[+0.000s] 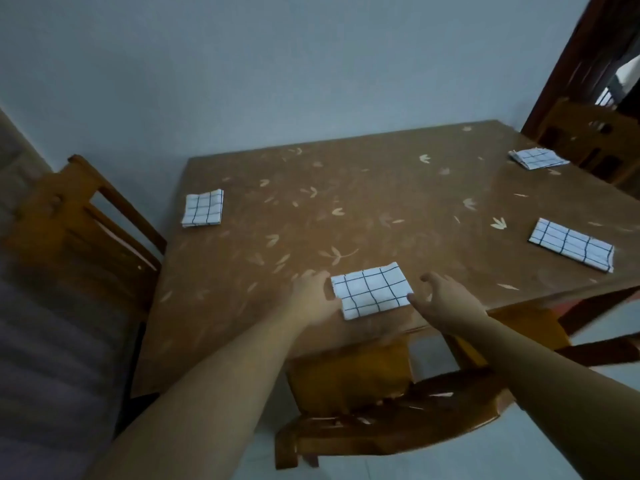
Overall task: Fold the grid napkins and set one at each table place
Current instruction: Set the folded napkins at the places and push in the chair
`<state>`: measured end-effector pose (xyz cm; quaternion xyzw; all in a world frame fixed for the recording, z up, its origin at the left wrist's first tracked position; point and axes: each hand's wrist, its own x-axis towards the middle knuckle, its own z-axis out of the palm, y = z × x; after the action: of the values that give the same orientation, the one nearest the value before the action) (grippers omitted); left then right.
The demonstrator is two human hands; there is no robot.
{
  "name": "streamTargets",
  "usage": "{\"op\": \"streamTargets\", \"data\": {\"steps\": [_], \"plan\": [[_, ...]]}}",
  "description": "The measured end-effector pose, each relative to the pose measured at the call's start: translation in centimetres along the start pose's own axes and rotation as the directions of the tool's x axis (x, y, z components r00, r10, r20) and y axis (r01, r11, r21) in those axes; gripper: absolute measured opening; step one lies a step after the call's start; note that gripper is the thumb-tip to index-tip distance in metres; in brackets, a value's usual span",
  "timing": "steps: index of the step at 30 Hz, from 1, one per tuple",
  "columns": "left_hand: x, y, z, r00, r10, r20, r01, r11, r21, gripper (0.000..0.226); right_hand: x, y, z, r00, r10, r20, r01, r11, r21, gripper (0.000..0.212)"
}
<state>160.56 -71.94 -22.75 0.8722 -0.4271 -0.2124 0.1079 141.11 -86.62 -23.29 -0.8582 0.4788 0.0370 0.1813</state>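
At the near edge of the table [381, 202], item one: near napkin [370, 289], folded to a small rectangle and lying flat just inside the rim, above the near chair [346, 379].

Handling, as I judge it from my end: light, soft, limp cloth, not fragile. The layers may slide apart or fall open on the glossy top if lifted by one corner. Best taken at both short ends together, or pinched through all layers along a folded edge.

Looks: white with thin dark grid lines, edges a little uneven, set slightly askew to the table rim.

Left hand [311, 296]: fingers flat and relaxed on the table at the napkin's left short end, thumb at or just beside the cloth; holds nothing.

Right hand [446, 299]: fingers spread and loosely curled, thumb tip by the napkin's right near corner; grips nothing that I can see.

Items two to four:
- Left napkin [203, 207], before the left chair [86, 220].
- Right napkin [571, 249], a longer fold near the right rim.
- Far napkin [538, 158], by the far chair [588, 133].

All lie flat and well apart. I judge the placing nearly complete, with only squaring left.
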Motion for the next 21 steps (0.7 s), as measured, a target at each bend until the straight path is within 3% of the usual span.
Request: {"op": "streamTargets", "data": {"steps": [7, 12, 16, 21], "plan": [[3.4, 1.0, 4.4, 0.978, -0.200, 0.065, 0.209, 0.955, -0.209, 0.061, 6.1, 1.3, 2.0, 0.994, -0.028, 0.104, 0.026, 0.999, 0.019, 0.059], [4.6, 1.8, 7.5, 0.905, -0.404, 0.131, 0.421, 0.816, -0.395, 0.063, 9.6, 2.2, 3.8, 0.991, -0.045, 0.129, 0.026, 0.989, 0.145, 0.038], [5.3, 2.6, 9.3, 0.849, -0.515, 0.118, 0.510, 0.742, -0.435, 0.062, 11.9, 3.5, 4.9, 0.983, -0.040, 0.179, 0.001, 0.978, 0.211, 0.027], [6.1, 3.5, 10.7, 0.798, -0.597, 0.079, 0.551, 0.672, -0.495, 0.044, 13.4, 4.5, 5.7, 0.983, -0.029, 0.181, -0.023, 0.959, 0.282, 0.019]]}}
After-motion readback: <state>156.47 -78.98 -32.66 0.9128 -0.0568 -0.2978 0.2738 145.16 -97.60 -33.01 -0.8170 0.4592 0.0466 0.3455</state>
